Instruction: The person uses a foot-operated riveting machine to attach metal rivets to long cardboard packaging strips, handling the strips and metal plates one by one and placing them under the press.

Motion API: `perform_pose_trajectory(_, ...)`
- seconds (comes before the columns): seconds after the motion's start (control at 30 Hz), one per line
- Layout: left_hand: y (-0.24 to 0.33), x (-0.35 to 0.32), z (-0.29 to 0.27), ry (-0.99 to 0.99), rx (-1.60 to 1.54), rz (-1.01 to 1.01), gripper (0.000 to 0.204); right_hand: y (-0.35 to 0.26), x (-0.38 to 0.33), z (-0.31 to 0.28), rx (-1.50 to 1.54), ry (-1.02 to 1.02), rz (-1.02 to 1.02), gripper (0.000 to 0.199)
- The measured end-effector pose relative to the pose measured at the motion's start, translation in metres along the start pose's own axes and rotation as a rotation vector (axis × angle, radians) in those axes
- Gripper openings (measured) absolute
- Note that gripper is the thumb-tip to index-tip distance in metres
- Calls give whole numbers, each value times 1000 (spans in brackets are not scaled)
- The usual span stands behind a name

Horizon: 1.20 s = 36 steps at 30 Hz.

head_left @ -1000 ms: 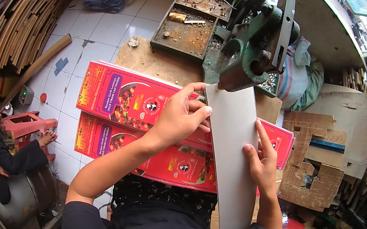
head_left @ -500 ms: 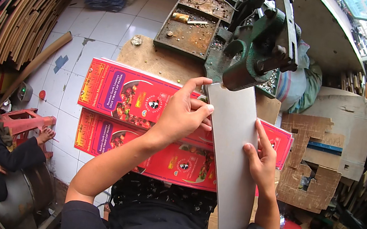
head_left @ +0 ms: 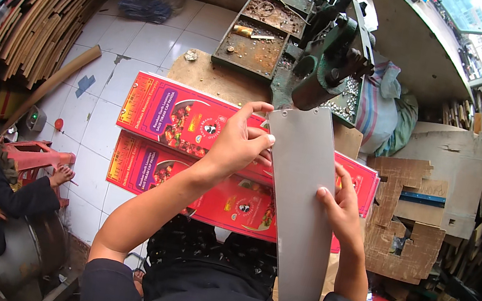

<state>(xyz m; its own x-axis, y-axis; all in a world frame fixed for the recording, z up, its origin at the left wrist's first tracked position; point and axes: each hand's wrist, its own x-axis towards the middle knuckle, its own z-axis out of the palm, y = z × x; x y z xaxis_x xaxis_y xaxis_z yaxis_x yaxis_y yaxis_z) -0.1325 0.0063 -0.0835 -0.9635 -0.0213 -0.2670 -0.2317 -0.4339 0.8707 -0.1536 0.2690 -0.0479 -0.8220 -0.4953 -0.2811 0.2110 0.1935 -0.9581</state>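
Note:
A long grey panel reaches from my chest toward the green press. A small metal ring shows at its far left corner. My left hand grips the panel's left edge near that end, thumb on top and index finger stretched to the corner. My right hand is closed on the right edge, thumb on the upper face and other fingers partly hidden. Just in front of the press head lies the panel's far edge. Beneath it, two rows of red printed panels rest across the work surface.
Metal trays with small loose parts stand beside the press. Cut cardboard lies at the right, a striped sack behind it. Another person's hand shows at the left near a red stool. Stacked boards lean at far left.
The panel's far end has come out from beneath the press head, so its edge and corner ring now show. Both hands keep their hold. The whole view has shifted slightly.

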Motion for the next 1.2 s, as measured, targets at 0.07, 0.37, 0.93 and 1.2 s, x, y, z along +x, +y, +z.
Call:
perform_pose_trajectory(0.07, 2, -22, -5, -8, -45, -15, 54, 6, -14, -4, 110, -145, 27, 65)
perform_pose_trajectory(0.37, 41, -95, -30, 57, -112, 215, 50, 38, -115, 50, 846, -644, 444, 131)
perform_pose_trajectory(0.93, 44, -160, -40, 134, -150, 419, 34, -56, -88, -17, -1408, 203, -938, 83)
perform_pose_trajectory(1.2, 40, -163, -51, 190, -210, 384, 32, -52, -69, -10, -1373, 149, -973, 80)
